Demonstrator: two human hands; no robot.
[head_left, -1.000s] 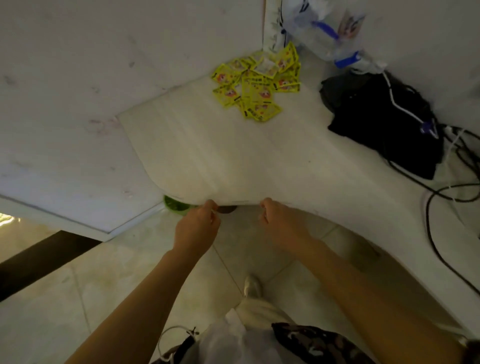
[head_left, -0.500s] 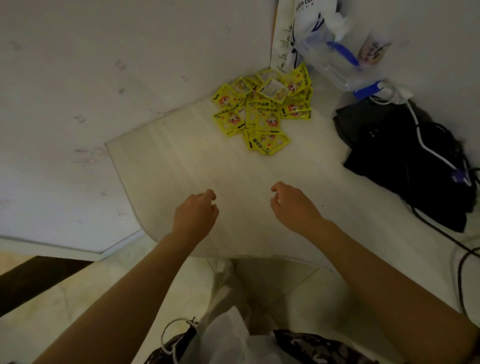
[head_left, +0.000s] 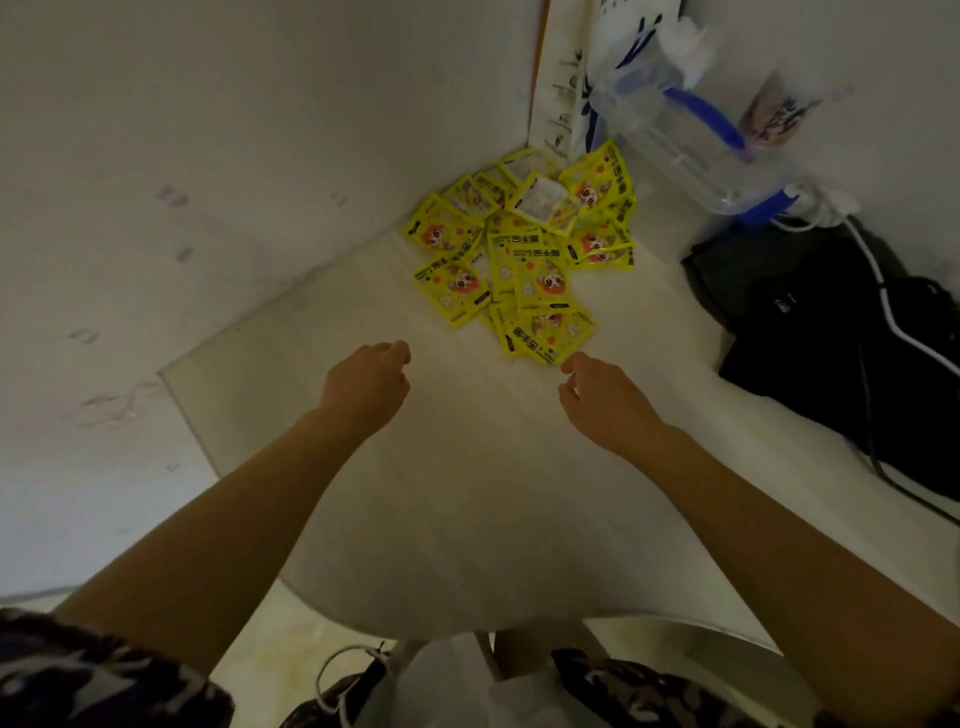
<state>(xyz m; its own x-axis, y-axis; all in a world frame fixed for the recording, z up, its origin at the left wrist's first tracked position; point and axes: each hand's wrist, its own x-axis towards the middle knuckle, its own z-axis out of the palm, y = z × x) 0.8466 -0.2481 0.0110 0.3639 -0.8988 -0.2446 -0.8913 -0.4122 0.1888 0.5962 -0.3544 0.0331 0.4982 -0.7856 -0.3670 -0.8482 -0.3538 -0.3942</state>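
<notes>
A pile of several yellow packets (head_left: 524, 254) with cartoon prints lies in the far corner of a white table (head_left: 457, 493). My left hand (head_left: 366, 387) hovers over the table left of the pile, fingers loosely curled, holding nothing. My right hand (head_left: 602, 397) reaches close to the nearest packet (head_left: 545, 332). Its fingertips sit just short of the packet's lower edge and its fingers are loosely curled and empty.
White walls (head_left: 208, 156) close the corner on the left and at the back. A clear plastic jug with blue trim (head_left: 691, 140) and a printed cup (head_left: 779, 109) stand at the back right. A black bag (head_left: 841, 343) with white and black cables lies at the right.
Both hands left the table's front edge and moved forward over the table toward the yellow packets. The view moved closer to the corner.
</notes>
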